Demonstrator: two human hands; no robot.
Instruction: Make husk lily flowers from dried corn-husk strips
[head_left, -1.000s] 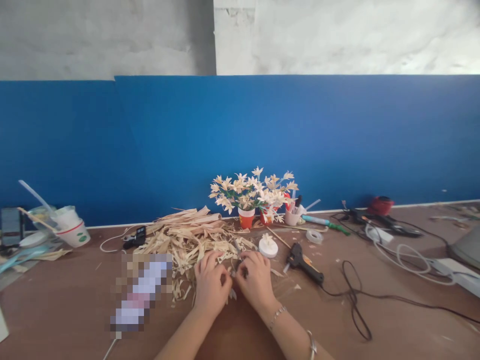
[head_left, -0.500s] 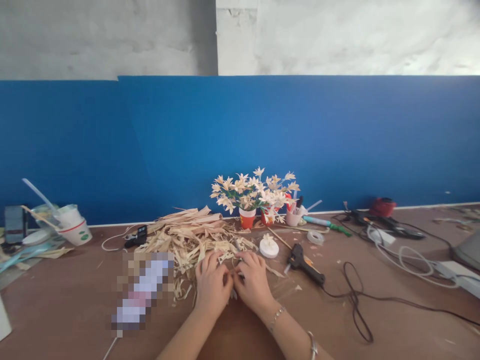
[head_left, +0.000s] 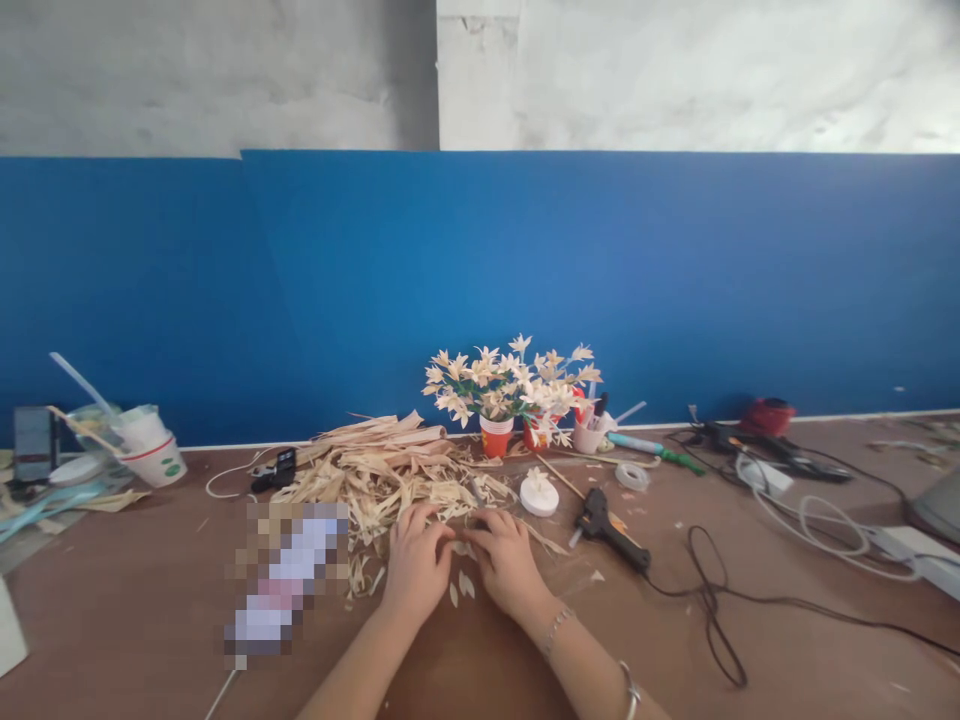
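In the head view my left hand (head_left: 416, 562) and my right hand (head_left: 508, 565) are close together at the front of a heap of dried husk strips (head_left: 397, 470). Both have curled fingers, thumbs pointing inward with the tips almost meeting. Whatever lies between the fingertips is too small to make out. Small pale petal-shaped pieces (head_left: 466, 584) lie on the table between my wrists and fingers. Just beyond my right hand, a pale flower (head_left: 537, 478) rests on a round white lid (head_left: 539, 498). A black glue gun (head_left: 611, 530) lies to the right.
Red-and-white cups (head_left: 496, 440) hold husk flowers (head_left: 480, 375) at the back, before a blue partition (head_left: 375, 270). Right of them lie a tape roll (head_left: 632, 476) and cables (head_left: 709, 595). At left are a pixelated object (head_left: 289, 580) and a paper cup (head_left: 157, 462).
My hands have drawn slightly apart at the thumbs, and the petal-shaped pieces on the table now show between them. The camera view has shifted slightly.
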